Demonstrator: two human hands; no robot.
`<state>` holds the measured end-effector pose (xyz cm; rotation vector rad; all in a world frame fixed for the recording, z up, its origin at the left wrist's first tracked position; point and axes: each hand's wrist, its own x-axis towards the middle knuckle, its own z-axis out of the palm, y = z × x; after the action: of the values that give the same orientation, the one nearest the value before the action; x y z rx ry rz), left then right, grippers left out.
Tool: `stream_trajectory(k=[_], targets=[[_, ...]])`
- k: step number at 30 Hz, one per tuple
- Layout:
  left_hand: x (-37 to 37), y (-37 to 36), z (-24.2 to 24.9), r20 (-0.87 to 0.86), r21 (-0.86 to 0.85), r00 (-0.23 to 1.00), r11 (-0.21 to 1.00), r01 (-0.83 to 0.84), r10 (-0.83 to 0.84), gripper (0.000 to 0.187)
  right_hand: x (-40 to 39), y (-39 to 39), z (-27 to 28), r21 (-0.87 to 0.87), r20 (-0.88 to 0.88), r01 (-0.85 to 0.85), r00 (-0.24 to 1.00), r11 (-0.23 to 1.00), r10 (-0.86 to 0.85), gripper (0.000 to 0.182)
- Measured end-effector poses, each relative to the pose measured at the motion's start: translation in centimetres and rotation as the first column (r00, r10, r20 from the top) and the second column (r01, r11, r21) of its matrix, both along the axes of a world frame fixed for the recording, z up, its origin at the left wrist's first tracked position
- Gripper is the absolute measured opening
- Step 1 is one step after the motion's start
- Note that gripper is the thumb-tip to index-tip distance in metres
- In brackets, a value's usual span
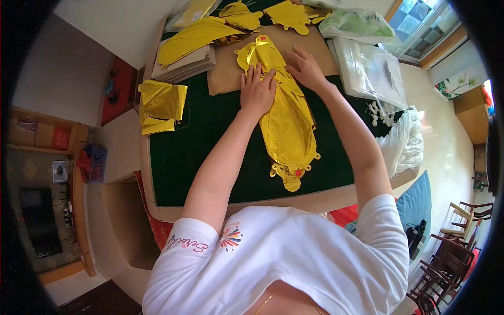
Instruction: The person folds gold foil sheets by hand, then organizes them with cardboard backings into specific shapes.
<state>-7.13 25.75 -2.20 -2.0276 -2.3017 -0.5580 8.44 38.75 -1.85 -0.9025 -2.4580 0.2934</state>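
Note:
A long flat gold foil balloon (287,131) lies lengthwise before me, with small tabs and a red dot at either end. Its far end rests over a sheet of brown cardboard (224,79), its near end on the dark green table top (210,173). My left hand (257,92) presses flat on the foil's left side, fingers extended. On the right edge, near the far end, my right hand (308,69) is open with fingers spread, the fingertips beside the foil over the cardboard.
More gold foil pieces (194,38) lie on a stack of boards (184,65) at the back left. A folded gold piece (161,105) sits at the left edge. Clear plastic bags (367,73), small white pieces (379,114) and a white bundle (404,142) line the right side.

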Motion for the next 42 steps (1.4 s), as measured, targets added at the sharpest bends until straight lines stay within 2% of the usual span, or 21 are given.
stream_trajectory(k=[4, 6, 12, 22, 24, 25, 26, 28, 32, 35, 37, 40, 42], targets=[[-0.1, 0.0, -0.3, 0.007, 0.021, 1.000, 1.000, -0.005, 0.005, 0.042, 1.2, -7.6, 2.4, 0.005, 0.037, -0.092, 0.995, 0.996, 0.091, 0.047], [0.0, -0.1, -0.2, 0.000, 0.039, 1.000, 0.999, 0.000, 0.000, 0.042, 2.1, -10.8, 2.1, 0.071, 0.189, -0.125, 0.976, 0.990, 0.110, 0.044], [0.0, 0.0, -0.2, 0.021, 0.039, 1.000, 0.999, -0.010, 0.010, 0.042, 2.1, -12.9, 0.9, 0.057, 0.321, -0.063, 0.946, 0.996, 0.042, 0.046], [-0.2, 0.2, -0.4, 0.021, 0.049, 1.000, 0.999, -0.012, 0.011, 0.043, 1.8, -12.6, 2.1, 0.039, 0.316, -0.082, 0.946, 0.996, 0.065, 0.045], [-0.2, 0.0, -0.3, -0.005, 0.054, 1.000, 0.998, 0.008, -0.008, 0.044, 1.8, -10.8, 3.5, -0.093, 0.268, -0.078, 0.958, 0.993, 0.100, 0.041], [-0.1, -0.1, -0.2, -0.005, 0.056, 1.000, 0.998, 0.010, -0.009, 0.044, 1.4, -9.8, 3.6, -0.093, 0.108, -0.077, 0.990, 0.993, 0.087, 0.038], [-0.1, -0.2, -0.1, 0.003, 0.045, 1.000, 0.999, 0.007, -0.007, 0.044, 1.0, -8.4, 3.5, -0.092, 0.108, -0.075, 0.991, 0.993, 0.085, 0.038], [0.1, -0.3, 0.2, 0.007, 0.036, 1.000, 0.999, 0.010, -0.010, 0.044, -0.3, -5.4, 2.9, 0.106, 0.121, -0.089, 0.990, 0.990, 0.076, 0.043], [0.1, -0.2, 0.3, 0.015, 0.014, 1.000, 1.000, 0.008, -0.008, 0.044, -3.0, -1.5, 1.0, 0.135, 0.057, -0.131, 0.991, 0.982, 0.125, 0.043], [0.1, -0.1, 0.4, 0.012, 0.011, 1.000, 1.000, -0.001, 0.001, 0.045, -4.3, -0.6, -0.2, 0.064, 0.088, -0.136, 0.988, 0.989, 0.130, 0.044], [0.1, -0.1, 0.4, 0.019, 0.006, 1.000, 1.000, -0.003, 0.002, 0.044, -4.4, -0.6, -1.1, 0.144, 0.123, -0.098, 0.989, 0.985, 0.080, 0.043], [0.2, -0.1, 0.2, 0.018, 0.019, 1.000, 1.000, 0.010, -0.010, 0.045, -4.3, -0.4, -1.6, 0.168, 0.095, -0.113, 0.991, 0.979, 0.099, 0.044], [0.0, 0.0, 0.2, 0.139, 0.158, 0.989, 0.987, 0.017, -0.039, 0.045, -4.2, -0.6, -1.5, 0.163, 0.090, -0.106, 0.992, 0.981, 0.092, 0.043]])
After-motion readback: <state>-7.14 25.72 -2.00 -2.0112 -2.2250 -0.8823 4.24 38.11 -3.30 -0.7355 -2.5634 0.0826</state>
